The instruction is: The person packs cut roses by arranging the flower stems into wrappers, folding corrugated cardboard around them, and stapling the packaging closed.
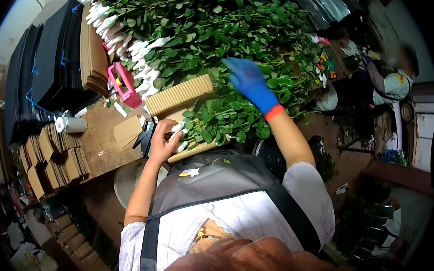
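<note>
My left hand [162, 134], bare, is at the near edge of the workbench, its fingers curled on a white-sleeved rose bud [178, 128]. That bud belongs to a small bunch of leafy rose stems [218, 118] lying in an open corrugated cardboard wrap [179, 95]. Over the stems, to the right, is my right hand [248, 82] in a blue glove, slightly blurred, with its fingers stretched toward the left. Whether it touches the leaves I cannot tell. Beside my left hand lies a black tool or strap [145, 136], partly hidden.
A large heap of rose stems [209, 29] covers the back of the bench. At left stand a pink tape dispenser [125, 86], a white roll or can [71, 125], cardboard stacks [57, 157] and black sheets [56, 59]. Another person [394, 80] is at far right.
</note>
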Motion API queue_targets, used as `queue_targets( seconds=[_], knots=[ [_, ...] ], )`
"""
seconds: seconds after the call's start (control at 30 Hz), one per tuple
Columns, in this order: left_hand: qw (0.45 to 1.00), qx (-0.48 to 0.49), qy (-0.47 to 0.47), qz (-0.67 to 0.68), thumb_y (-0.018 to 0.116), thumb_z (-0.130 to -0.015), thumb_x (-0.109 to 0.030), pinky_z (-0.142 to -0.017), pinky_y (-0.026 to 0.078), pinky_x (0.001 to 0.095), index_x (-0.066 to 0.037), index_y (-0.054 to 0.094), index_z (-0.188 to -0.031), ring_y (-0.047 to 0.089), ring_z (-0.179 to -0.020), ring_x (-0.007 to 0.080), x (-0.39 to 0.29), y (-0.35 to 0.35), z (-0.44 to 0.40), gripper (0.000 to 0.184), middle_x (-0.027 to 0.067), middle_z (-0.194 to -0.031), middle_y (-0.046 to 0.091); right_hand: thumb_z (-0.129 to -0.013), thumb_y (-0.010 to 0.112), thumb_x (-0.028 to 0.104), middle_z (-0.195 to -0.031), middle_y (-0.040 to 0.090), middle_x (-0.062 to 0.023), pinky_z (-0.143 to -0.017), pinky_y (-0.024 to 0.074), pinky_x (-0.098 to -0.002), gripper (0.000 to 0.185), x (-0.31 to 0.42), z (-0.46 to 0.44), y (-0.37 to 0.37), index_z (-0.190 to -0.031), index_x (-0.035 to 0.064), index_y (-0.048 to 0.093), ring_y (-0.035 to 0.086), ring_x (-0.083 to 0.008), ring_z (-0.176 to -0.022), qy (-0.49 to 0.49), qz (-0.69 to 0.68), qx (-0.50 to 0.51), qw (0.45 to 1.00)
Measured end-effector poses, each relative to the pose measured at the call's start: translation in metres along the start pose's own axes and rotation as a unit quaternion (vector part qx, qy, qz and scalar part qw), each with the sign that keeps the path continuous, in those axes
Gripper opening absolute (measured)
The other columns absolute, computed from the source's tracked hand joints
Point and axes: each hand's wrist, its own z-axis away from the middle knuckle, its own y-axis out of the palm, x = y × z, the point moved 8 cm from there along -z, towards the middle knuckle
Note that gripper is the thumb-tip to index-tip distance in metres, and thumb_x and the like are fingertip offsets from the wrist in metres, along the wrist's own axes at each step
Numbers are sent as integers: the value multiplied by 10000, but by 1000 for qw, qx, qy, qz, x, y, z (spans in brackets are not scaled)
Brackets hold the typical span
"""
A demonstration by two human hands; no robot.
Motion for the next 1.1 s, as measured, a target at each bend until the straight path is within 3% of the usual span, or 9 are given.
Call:
queue_targets(
  seconds=[0.1, 0.2, 0.33, 0.43, 0.53, 0.63, 0.77, 1.0, 1.1],
  knots=[
    [998, -39, 13, -39, 777, -824, -114, -722, 496, 339, -32, 613, -983, 620, -807, 280, -2, -1, -7, 243, 122, -927, 614, -864, 620, 154, -1111, 693, -80, -881, 518, -452, 356, -38, 7, 102, -1215, 196, 663, 634, -322, -1030, 18, 25, 223, 974],
    [985, -77, 93, -127, 746, -832, -66, -767, 487, 349, -31, 623, -1009, 605, -862, 279, -16, -2, -4, 219, 113, -957, 628, -832, 645, 121, -1101, 690, -67, -881, 516, -438, 379, -46, -15, 64, -1200, 205, 671, 634, -304, -1027, 9, -24, 72, 997],
    [992, -67, 71, -81, 723, -846, -72, -793, 497, 377, -55, 701, -994, 621, -904, 307, -12, -4, -1, 151, 112, -996, 656, -801, 664, 64, -976, 675, -73, -874, 513, -419, 389, 23, -35, -80, -1156, 221, 682, 643, -282, -956, -57, -8, -76, 995],
    [997, -66, 20, -20, 746, -810, -35, -852, 515, 368, -61, 696, -1040, 655, -971, 277, 20, 0, 5, 237, 107, -1072, 684, -800, 673, 77, -944, 666, -62, -851, 515, -413, 376, 17, -5, -78, -1145, 226, 682, 650, -271, -948, -66, -86, 54, 993],
    [995, -34, -39, 87, 755, -799, 4, -977, 489, 331, -34, 522, -1362, 622, -1155, 220, 28, 2, 5, 611, 134, -1245, 627, -800, 672, 75, -941, 671, -70, -815, 520, -423, 369, 5, 46, -43, -1134, 230, 687, 658, -280, -927, -14, 4, 185, 983],
    [991, -98, -49, 73, 778, -816, -17, -1011, 485, 348, -43, 455, -1434, 598, -1199, 251, 33, -1, 9, 697, 148, -1321, 581, -797, 669, 90, -898, 674, -80, -774, 521, -437, 333, -12, 92, 15, -1100, 226, 696, 654, -308, -870, 55, 123, 320, 938],
    [993, -99, 1, 63, 798, -809, -32, -956, 520, 336, -70, 466, -1438, 608, -1171, 243, 15, -2, 4, 712, 136, -1311, 590, -803, 681, 125, -913, 690, -81, -754, 529, -437, 291, -38, 106, 26, -1085, 193, 697, 658, -323, -853, 70, 30, 218, 973],
    [995, -52, 32, -79, 785, -811, -92, -846, 536, 347, -87, 636, -1215, 647, -1020, 288, -10, -6, -8, 431, 138, -1185, 595, -919, 596, 241, -1061, 713, -122, -872, 538, -413, 243, -54, 79, 15, -1120, 163, 708, 678, -321, -974, 91, -139, 369, 915],
    [994, -62, 38, -86, 765, -819, -92, -842, 535, 358, -63, 632, -1173, 646, -1007, 289, -16, -7, -9, 379, 131, -1176, 600, -908, 600, 284, -1047, 723, -127, -826, 556, -439, 273, -59, -4, -13, -1123, 158, 711, 691, -351, -896, 174, -252, 137, 942]
  ],
)
